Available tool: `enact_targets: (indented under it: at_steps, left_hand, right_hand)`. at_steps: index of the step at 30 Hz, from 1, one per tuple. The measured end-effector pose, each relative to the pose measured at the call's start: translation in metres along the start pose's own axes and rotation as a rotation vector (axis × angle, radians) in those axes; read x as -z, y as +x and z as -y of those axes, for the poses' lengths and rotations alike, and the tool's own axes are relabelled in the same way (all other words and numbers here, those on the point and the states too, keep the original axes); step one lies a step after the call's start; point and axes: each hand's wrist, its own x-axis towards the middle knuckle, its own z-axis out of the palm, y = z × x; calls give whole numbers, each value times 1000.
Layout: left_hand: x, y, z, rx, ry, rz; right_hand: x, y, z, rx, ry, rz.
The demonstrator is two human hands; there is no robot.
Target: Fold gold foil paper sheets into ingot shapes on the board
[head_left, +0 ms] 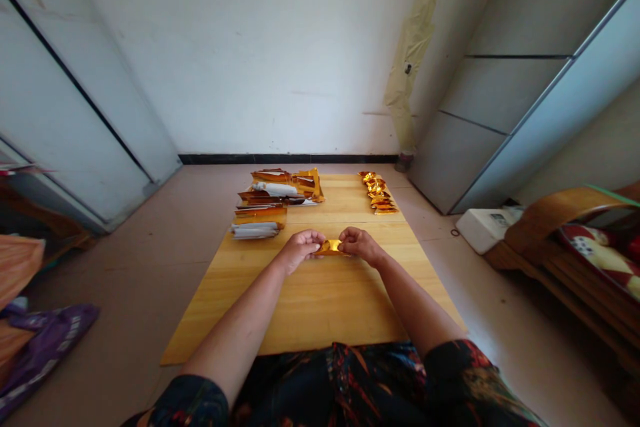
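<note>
Between my two hands, low over the middle of the wooden board (pixel 320 300), is a small folded piece of shiny gold foil paper (pixel 331 247). My left hand (pixel 303 245) pinches its left end, fingers curled. At the opposite end, my right hand (pixel 361 245) grips the foil paper between thumb and fingers. Stacks of gold and white paper sheets (pixel 261 215) lie beyond my left hand. Past my right hand, near the board's far right corner, sits a row of folded gold foil pieces (pixel 379 193).
A white wall (pixel 250 53) stands behind the board, and a grey cabinet (pixel 480 93) rises at the right. A wooden seat (pixel 575 260) with patterned cushions and a white box (pixel 483 227) are on the right. A purple bag (pixel 55 347) lies on the floor at left.
</note>
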Motion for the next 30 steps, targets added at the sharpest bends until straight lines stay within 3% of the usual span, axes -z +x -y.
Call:
enact_targets:
  at_steps: [6,13,20,24,30]
  left_hand:
    - [-2,3,5,-43,122,-28]
    - [1,18,21,-239,424,-180]
    - [7,19,18,-166,610,-215]
    - [8,14,11,-136,675,-214]
    - [5,9,7,-142,638,-187]
  right_hand:
    - [0,-1,-2,22,27,40]
    - [-5,4,-2,21,-54,-61]
    - [-3,-3,6,-56,-84,12]
    - [-1,-7,9,-13,-120,106]
    - [-8,0,-3,68,-228,-59]
